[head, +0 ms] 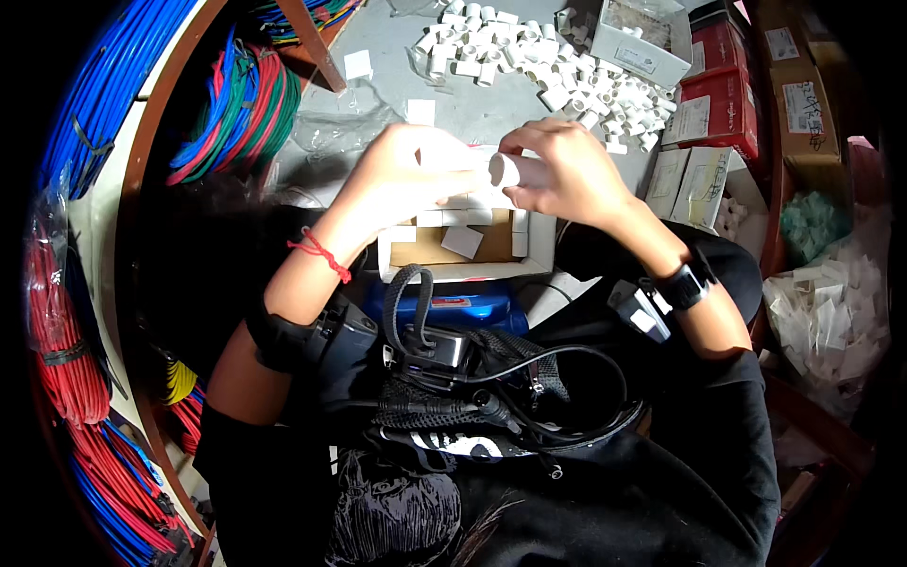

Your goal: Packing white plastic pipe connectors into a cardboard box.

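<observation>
My right hand point(570, 170) grips a short white plastic pipe fitting point(502, 171), its round opening facing left. My left hand point(407, 177) is just to the left of it, over the box, with the thumb and fingers reaching toward the fitting; strong glare hides whether its fingertips hold anything. Below both hands stands an open white cardboard box point(468, 271) with a brown inside. White fittings point(465, 217) lie in rows along its far part and right side, and a single one point(463, 242) lies tilted nearer its middle.
A heap of loose white fittings point(496, 46) covers the grey floor ahead, beside an open carton point(641, 53). Red boxes point(716, 117) and a bag of white pieces point(825, 319) stand at right. Coiled wires point(237, 113) hang at left. A blue object point(453, 305) sits before me.
</observation>
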The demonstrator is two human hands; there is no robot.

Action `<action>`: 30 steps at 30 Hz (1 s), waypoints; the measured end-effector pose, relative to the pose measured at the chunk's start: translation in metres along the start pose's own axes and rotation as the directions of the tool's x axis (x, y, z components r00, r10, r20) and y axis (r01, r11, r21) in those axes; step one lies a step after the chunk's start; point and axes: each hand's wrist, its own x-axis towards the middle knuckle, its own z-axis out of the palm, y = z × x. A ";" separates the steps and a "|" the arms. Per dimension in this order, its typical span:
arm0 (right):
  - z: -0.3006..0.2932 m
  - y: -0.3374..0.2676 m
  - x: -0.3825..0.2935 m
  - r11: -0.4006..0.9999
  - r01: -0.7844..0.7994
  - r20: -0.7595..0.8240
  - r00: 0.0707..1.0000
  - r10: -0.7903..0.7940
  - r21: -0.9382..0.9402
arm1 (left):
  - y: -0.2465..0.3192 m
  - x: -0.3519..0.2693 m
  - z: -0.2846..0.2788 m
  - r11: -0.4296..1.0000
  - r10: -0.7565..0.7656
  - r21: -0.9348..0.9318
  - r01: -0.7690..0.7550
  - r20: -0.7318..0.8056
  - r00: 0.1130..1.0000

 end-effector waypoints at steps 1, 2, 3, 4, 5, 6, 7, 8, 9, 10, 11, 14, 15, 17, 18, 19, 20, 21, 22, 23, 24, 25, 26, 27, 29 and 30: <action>0.014 0.012 -0.001 0.996 -0.044 0.059 0.997 0.040 0.076 | -0.001 -0.001 -0.004 0.997 0.074 -0.027 -0.074 -0.016 0.997; 0.032 0.028 -0.005 0.984 -0.100 0.123 0.989 0.082 0.145 | -0.004 0.000 -0.004 0.987 0.147 -0.057 -0.148 -0.029 0.989; 0.050 0.043 -0.010 0.981 -0.149 0.203 0.972 0.121 0.128 | 0.018 -0.004 -0.001 0.997 0.058 0.055 -0.054 -0.068 0.996; 0.070 0.057 -0.014 0.975 -0.194 0.284 0.946 0.157 0.106 | 0.022 -0.004 -0.002 0.997 0.059 0.046 -0.055 -0.074 0.996; 0.087 0.065 -0.015 0.971 -0.227 0.376 0.908 0.185 0.070 | 0.023 -0.005 -0.005 0.991 0.126 0.064 -0.121 -0.091 0.988; 0.103 0.072 -0.017 0.966 -0.256 0.465 0.859 0.215 0.028 | 0.024 -0.006 -0.008 0.980 0.192 0.082 -0.184 -0.107 0.975; 0.122 0.081 -0.023 0.956 -0.288 0.516 0.813 0.270 -0.047 | 0.029 -0.007 -0.010 0.988 0.155 0.007 -0.155 -0.098 0.983; 0.143 0.075 -0.014 0.960 -0.264 0.561 0.783 0.270 -0.094 | 0.043 -0.026 -0.019 0.990 0.137 0.035 -0.133 -0.159 0.978; 0.154 0.104 -0.038 0.973 -0.197 0.559 0.796 0.230 -0.120 | 0.043 -0.014 -0.016 0.985 0.170 0.022 -0.168 -0.133 0.976; 0.166 0.103 -0.041 0.973 -0.157 0.567 0.793 0.225 -0.167 | 0.043 -0.016 -0.019 0.984 0.176 0.038 -0.172 -0.149 0.973; 0.174 0.104 -0.044 0.972 -0.171 0.563 0.794 0.232 -0.160 | 0.041 -0.016 -0.026 0.947 0.292 -0.109 -0.303 -0.110 0.950; 0.190 0.097 -0.050 0.955 -0.211 0.567 0.770 0.293 -0.206 | 0.048 -0.023 -0.033 0.968 0.185 0.205 -0.147 -0.184 0.965; 0.196 0.098 -0.051 0.958 -0.193 0.557 0.782 0.281 -0.213 | 0.056 -0.027 -0.028 0.974 0.152 0.202 -0.107 -0.226 0.962; 0.201 0.100 -0.053 0.957 -0.185 0.547 0.789 0.281 -0.225 | 0.055 -0.026 -0.030 0.971 0.140 0.223 -0.090 -0.220 0.965; 0.203 0.101 -0.055 0.953 -0.207 0.526 0.797 0.295 -0.221 | 0.053 -0.023 -0.030 0.967 0.133 0.244 -0.080 -0.210 0.969; 0.204 0.103 -0.057 0.949 -0.230 0.506 0.805 0.311 -0.218 | 0.049 -0.019 -0.030 0.968 0.135 0.237 -0.086 -0.200 0.971; 0.198 0.100 -0.056 0.944 -0.242 0.501 0.802 0.324 -0.224 | 0.049 -0.015 -0.028 0.959 0.167 0.262 -0.111 -0.201 0.965; 0.195 0.089 -0.048 0.937 -0.254 0.527 0.777 0.344 -0.239 | 0.046 -0.015 -0.029 0.949 0.188 0.292 -0.119 -0.221 0.957; 0.194 0.083 -0.042 0.930 -0.266 0.551 0.750 0.365 -0.255 | 0.043 -0.016 -0.030 0.949 0.183 0.295 -0.112 -0.226 0.957; 0.199 0.084 -0.043 0.927 -0.260 0.561 0.741 0.370 -0.268 | 0.042 -0.016 -0.028 0.948 0.231 0.276 -0.159 -0.253 0.940; 0.204 0.088 -0.043 0.928 -0.259 0.559 0.743 0.369 -0.268 | 0.041 -0.016 -0.026 0.944 0.278 0.259 -0.206 -0.280 0.919; 0.208 0.090 -0.045 0.932 -0.253 0.542 0.761 0.357 -0.259 | 0.043 -0.017 -0.025 0.944 0.275 0.259 -0.204 -0.275 0.921; 0.212 0.092 -0.047 0.938 -0.240 0.516 0.787 0.339 -0.249 | 0.047 -0.019 -0.025 0.972 0.196 0.182 -0.151 -0.263 0.945; 0.216 0.095 -0.049 0.944 -0.231 0.490 0.811 0.321 -0.236 | 0.050 -0.020 -0.025 0.990 0.117 0.106 -0.093 -0.244 0.963; 0.222 0.100 -0.055 0.955 -0.207 0.431 0.857 0.281 -0.211 | 0.047 -0.020 -0.023 0.988 0.156 0.032 -0.152 -0.222 0.962; 0.225 0.103 -0.060 0.959 -0.196 0.395 0.880 0.264 -0.205 | 0.045 -0.018 -0.023 0.976 0.198 -0.044 -0.211 -0.206 0.958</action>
